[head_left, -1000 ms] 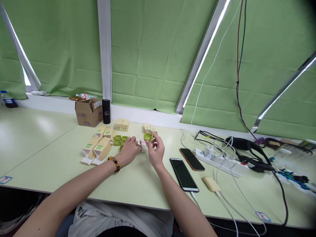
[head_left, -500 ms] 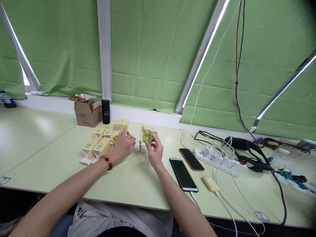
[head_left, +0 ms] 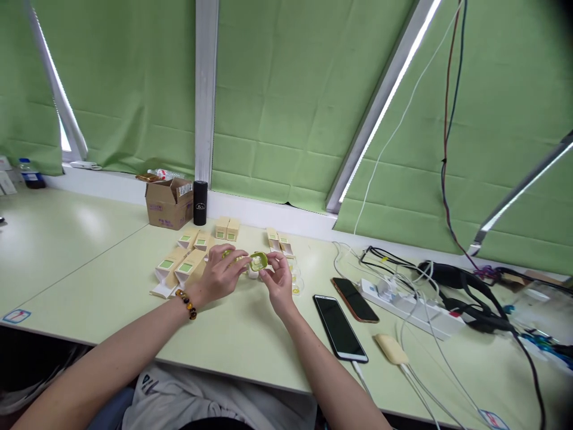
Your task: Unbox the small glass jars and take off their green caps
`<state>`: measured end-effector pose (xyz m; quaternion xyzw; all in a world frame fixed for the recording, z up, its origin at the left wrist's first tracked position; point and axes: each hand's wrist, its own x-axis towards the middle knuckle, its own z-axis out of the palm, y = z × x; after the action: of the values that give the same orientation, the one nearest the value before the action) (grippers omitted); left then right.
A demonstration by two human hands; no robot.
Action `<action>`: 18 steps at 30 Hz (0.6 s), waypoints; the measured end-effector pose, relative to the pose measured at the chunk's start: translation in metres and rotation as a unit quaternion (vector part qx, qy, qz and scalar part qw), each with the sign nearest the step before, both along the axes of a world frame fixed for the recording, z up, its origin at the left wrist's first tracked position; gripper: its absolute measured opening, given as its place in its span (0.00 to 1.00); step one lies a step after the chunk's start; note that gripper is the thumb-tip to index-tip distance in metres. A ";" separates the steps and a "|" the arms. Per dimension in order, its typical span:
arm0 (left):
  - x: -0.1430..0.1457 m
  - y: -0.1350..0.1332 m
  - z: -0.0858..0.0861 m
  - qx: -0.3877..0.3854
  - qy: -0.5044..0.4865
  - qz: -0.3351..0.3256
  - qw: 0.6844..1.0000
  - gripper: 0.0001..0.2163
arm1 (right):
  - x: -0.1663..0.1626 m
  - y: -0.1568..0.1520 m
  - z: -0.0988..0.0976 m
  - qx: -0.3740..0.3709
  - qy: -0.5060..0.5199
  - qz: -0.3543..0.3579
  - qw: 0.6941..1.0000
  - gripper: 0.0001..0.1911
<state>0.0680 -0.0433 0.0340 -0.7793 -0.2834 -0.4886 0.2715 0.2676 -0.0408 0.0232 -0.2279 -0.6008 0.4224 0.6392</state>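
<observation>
My right hand point(head_left: 276, 282) pinches a small green square cup point(head_left: 258, 261) by its right side, its open face tilted towards me. Something pale shows inside the cup. The fingers of my left hand point(head_left: 222, 273) are drawn together at the cup's left rim; whatever they pinch is too small to make out. Behind those fingers, another green piece point(head_left: 227, 255) is partly hidden. A small white piece point(head_left: 253, 274) shows just under the cup. Beside my right hand lies a clear plastic tray point(head_left: 296, 280) with yellowish spots.
Several cream cartons point(head_left: 190, 266) stand left of my hands, with more behind. A cardboard box point(head_left: 168, 204) and black flask point(head_left: 200, 203) stand at the back. Rightwards lie two phones point(head_left: 340, 327), a cream case point(head_left: 391, 348), a power strip point(head_left: 412, 307) and tangled cables.
The green cup has moved left and down in my right hand and is tilted more. My left hand has come up to its rim. The view has shifted slightly left.
</observation>
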 end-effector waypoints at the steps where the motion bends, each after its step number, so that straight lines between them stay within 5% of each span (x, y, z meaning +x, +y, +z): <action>1: 0.000 0.000 -0.001 0.009 0.006 0.003 1.000 0.16 | -0.001 -0.001 0.000 -0.001 0.000 0.007 1.000 0.22; 8: -0.001 0.002 -0.002 0.009 -0.024 0.004 1.000 0.09 | -0.006 -0.005 -0.001 0.032 -0.040 -0.005 0.999 0.22; 18: 0.012 -0.002 -0.004 -0.136 -0.135 -0.068 0.979 0.03 | -0.012 -0.005 -0.006 0.010 -0.073 -0.048 0.996 0.24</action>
<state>0.0801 -0.0454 0.0301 -0.7534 -0.3276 -0.5632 0.0886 0.2556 -0.0460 0.0174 -0.2803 -0.6387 0.3674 0.6153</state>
